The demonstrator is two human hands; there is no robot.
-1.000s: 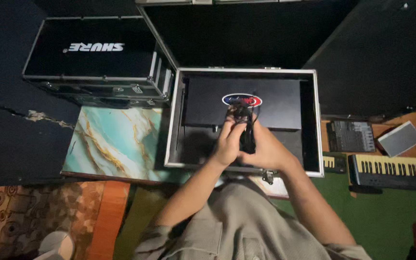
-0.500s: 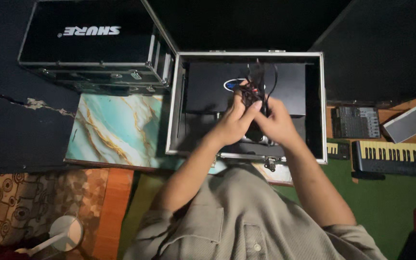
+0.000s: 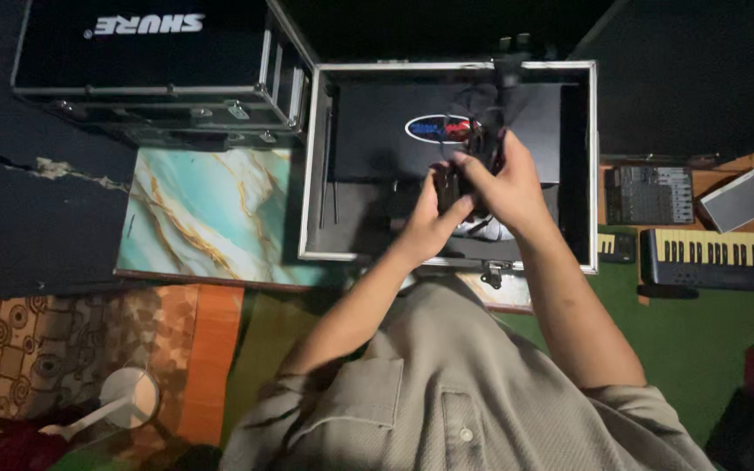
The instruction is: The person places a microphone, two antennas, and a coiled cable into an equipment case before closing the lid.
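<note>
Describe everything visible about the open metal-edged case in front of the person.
The open case is a rectangular box with silvery metal edging and a black interior, lying flat with its opening upward on a teal marbled board. Inside lies a flat black panel bearing an oval blue-and-red emblem. A latch hangs at its near edge. Above it, the left hand and right hand hold a small black device with dark cables; whether they touch the case cannot be told. A second black case sits beside it.

Open metal-edged case (image 3: 311,174) at center; closed flight case (image 3: 146,61) at 10 o'clock, marbled board (image 3: 211,218) at 9, mixer (image 3: 649,194) and keyboard (image 3: 717,257) at 3.
</note>
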